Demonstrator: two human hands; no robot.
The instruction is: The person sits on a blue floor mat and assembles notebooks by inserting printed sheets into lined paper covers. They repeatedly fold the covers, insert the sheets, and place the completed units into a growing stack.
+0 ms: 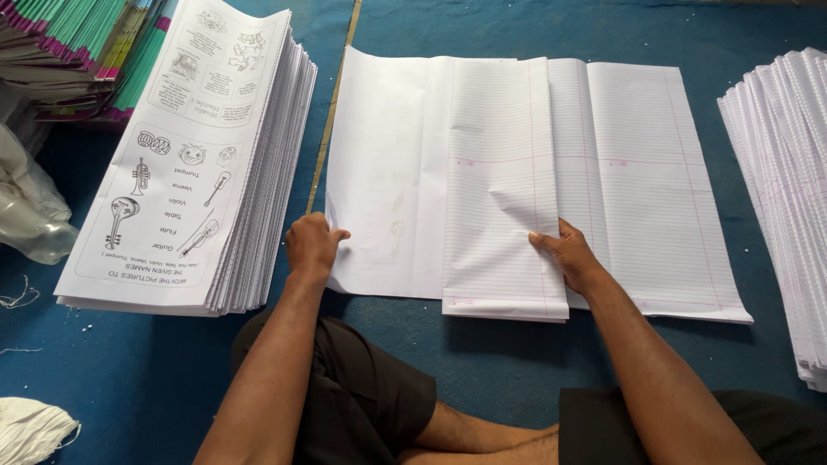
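Fingers [551,244] of the right hand [570,257] lie flat and spread, pressing a folded ruled sheet [500,181] just under them; the left hand [312,245] curls its fingers, pinching the near left edge of the plain white sheet [388,172]. Thin, limp paper likely creases easily, so edges look safest to grip. Left of the fingers sits a printed picture-sheet stack [185,164]; far right, another ruled stack [784,189]. All rests on a blue floor [482,353].
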